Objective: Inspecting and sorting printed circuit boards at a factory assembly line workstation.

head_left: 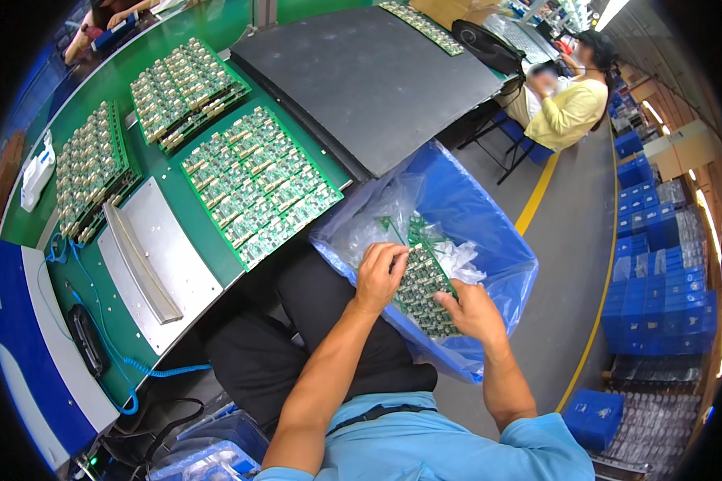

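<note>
Above the blue plastic-lined bin (501, 248), a green circuit board panel (427, 290) is held tilted between my hands. My right hand (475, 311) grips its right edge, thumb on the face. At its upper left edge my left hand (381, 275) is closed, fingertips pinched together on the board's border. Inside the bin lie crumpled clear plastic (460, 260) and thin green board strips (425, 231), partly hidden by the panel. On the bench to the left rests another circuit board panel (261, 184), lying flat.
Two stacks of circuit board panels (186, 88) (92, 168) stand farther left on the green bench. Nearby is a metal plate with a raised curved bar (140, 260). A black mat (361, 72) covers the far bench. A seated person (569, 108) works at right; blue boxes (658, 305) line the aisle.
</note>
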`<act>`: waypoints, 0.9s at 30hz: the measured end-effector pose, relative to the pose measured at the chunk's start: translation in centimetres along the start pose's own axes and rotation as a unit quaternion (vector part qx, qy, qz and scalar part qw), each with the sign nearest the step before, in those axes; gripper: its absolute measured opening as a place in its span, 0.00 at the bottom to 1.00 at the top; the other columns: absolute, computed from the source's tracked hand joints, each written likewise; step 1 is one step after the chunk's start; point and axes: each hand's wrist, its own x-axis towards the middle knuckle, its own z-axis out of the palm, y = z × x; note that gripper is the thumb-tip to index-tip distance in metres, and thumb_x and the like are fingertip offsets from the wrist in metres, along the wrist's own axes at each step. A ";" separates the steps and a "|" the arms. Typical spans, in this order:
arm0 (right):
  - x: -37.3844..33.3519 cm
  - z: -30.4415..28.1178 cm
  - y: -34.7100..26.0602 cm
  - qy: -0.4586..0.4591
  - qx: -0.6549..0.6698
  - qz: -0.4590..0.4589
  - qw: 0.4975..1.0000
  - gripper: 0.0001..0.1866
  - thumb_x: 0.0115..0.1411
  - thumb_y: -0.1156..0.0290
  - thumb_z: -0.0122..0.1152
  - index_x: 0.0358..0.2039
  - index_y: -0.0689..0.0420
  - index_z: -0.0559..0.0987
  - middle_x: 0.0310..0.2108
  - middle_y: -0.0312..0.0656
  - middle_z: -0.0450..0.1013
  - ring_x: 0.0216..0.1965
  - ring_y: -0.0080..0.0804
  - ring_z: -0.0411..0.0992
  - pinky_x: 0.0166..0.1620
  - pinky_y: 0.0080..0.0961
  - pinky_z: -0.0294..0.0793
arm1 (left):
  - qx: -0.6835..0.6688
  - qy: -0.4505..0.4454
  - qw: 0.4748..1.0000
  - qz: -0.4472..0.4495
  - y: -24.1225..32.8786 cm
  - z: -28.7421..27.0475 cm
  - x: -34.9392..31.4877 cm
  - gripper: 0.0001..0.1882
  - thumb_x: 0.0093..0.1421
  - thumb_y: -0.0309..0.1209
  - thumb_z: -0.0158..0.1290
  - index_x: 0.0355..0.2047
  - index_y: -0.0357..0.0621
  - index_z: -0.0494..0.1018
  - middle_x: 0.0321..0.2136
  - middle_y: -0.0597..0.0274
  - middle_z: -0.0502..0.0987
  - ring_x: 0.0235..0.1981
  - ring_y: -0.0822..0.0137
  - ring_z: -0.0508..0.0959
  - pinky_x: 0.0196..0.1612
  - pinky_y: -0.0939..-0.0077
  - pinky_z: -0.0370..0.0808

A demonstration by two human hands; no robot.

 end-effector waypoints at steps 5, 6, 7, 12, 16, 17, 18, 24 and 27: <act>0.0 -0.4 -0.5 -0.008 0.000 0.012 1.000 0.16 0.61 0.62 0.60 0.30 0.66 0.76 0.22 0.61 0.72 0.29 0.63 0.73 0.33 0.50 0.70 | 0.020 -0.001 1.000 0.004 0.1 0.0 0.0 0.10 0.49 0.20 0.62 0.33 0.41 0.75 0.30 0.57 0.76 0.32 0.56 0.77 0.38 0.64 0.73; -0.1 -0.4 -0.6 -0.010 -0.001 0.014 1.000 0.16 0.61 0.62 0.60 0.30 0.66 0.76 0.22 0.61 0.72 0.29 0.62 0.73 0.33 0.50 0.70 | 0.016 0.000 1.000 0.002 0.1 0.1 0.0 0.10 0.49 0.20 0.62 0.32 0.41 0.75 0.29 0.58 0.76 0.32 0.56 0.77 0.37 0.64 0.72; -0.1 -0.4 -0.7 -0.012 -0.003 0.016 1.000 0.16 0.61 0.62 0.60 0.31 0.66 0.77 0.22 0.61 0.72 0.29 0.62 0.73 0.33 0.50 0.70 | 0.013 0.001 1.000 0.000 0.1 0.1 0.0 0.10 0.48 0.20 0.62 0.32 0.42 0.75 0.29 0.58 0.76 0.31 0.56 0.77 0.37 0.64 0.72; -0.2 -0.2 -0.4 -0.019 -0.014 0.014 1.000 0.16 0.62 0.62 0.60 0.32 0.65 0.77 0.22 0.61 0.72 0.30 0.62 0.73 0.34 0.50 0.71 | 0.018 0.001 1.000 0.006 0.0 0.1 0.1 0.10 0.47 0.20 0.61 0.30 0.43 0.74 0.27 0.60 0.76 0.30 0.57 0.77 0.36 0.65 0.72; -0.3 0.1 -0.2 -0.018 -0.010 0.001 1.000 0.16 0.62 0.61 0.59 0.33 0.65 0.77 0.23 0.61 0.73 0.31 0.63 0.73 0.35 0.51 0.70 | 0.036 0.004 0.999 0.013 -0.3 0.3 -0.1 0.10 0.47 0.19 0.60 0.29 0.43 0.73 0.26 0.60 0.75 0.29 0.57 0.76 0.36 0.65 0.72; -0.3 0.2 -0.1 -0.018 -0.010 0.001 1.000 0.16 0.62 0.61 0.59 0.33 0.65 0.77 0.23 0.61 0.73 0.31 0.63 0.73 0.35 0.51 0.70 | 0.036 0.003 0.999 0.013 -0.3 0.4 -0.2 0.10 0.47 0.19 0.60 0.29 0.43 0.73 0.26 0.60 0.75 0.29 0.57 0.76 0.36 0.65 0.72; -0.3 0.2 0.0 -0.016 -0.011 -0.001 1.000 0.16 0.62 0.61 0.59 0.33 0.65 0.77 0.23 0.61 0.73 0.31 0.63 0.73 0.35 0.51 0.70 | 0.029 0.000 1.000 0.000 -0.2 0.4 -0.2 0.10 0.47 0.19 0.60 0.30 0.43 0.73 0.26 0.60 0.75 0.29 0.57 0.76 0.36 0.65 0.72; -0.2 0.4 0.1 -0.012 -0.009 -0.010 1.000 0.16 0.62 0.61 0.60 0.33 0.65 0.77 0.23 0.62 0.73 0.31 0.63 0.73 0.35 0.52 0.70 | 0.059 0.009 0.998 0.022 -0.3 0.4 -0.2 0.09 0.47 0.20 0.59 0.29 0.43 0.73 0.27 0.60 0.76 0.29 0.56 0.76 0.36 0.64 0.72; -0.2 0.3 -0.1 -0.004 -0.009 -0.004 1.000 0.16 0.61 0.62 0.60 0.31 0.66 0.77 0.22 0.62 0.73 0.31 0.64 0.73 0.35 0.52 0.70 | 0.068 0.011 0.997 0.018 -0.2 0.6 -0.4 0.09 0.47 0.20 0.59 0.30 0.43 0.73 0.27 0.59 0.76 0.29 0.56 0.76 0.36 0.64 0.72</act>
